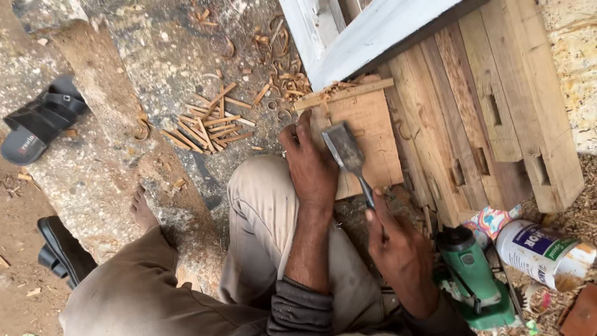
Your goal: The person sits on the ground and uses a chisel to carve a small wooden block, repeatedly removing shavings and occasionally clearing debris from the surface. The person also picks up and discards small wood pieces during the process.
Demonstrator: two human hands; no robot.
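Fingers of the left hand (311, 165) press flat on the board (367, 134); the right hand (398, 246) grips the chisel (345, 152), whose blade could slip into them.

Rough stone ground (155, 56), scattered wood shavings (205, 127), stacked timber beams (497, 93), daylight

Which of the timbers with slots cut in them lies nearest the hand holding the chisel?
The leftmost slotted timber, beside the small board. The other timbers lie farther right of the right hand.

Chisel (347, 155) handle hidden, seemingly inside right hand (398, 249).
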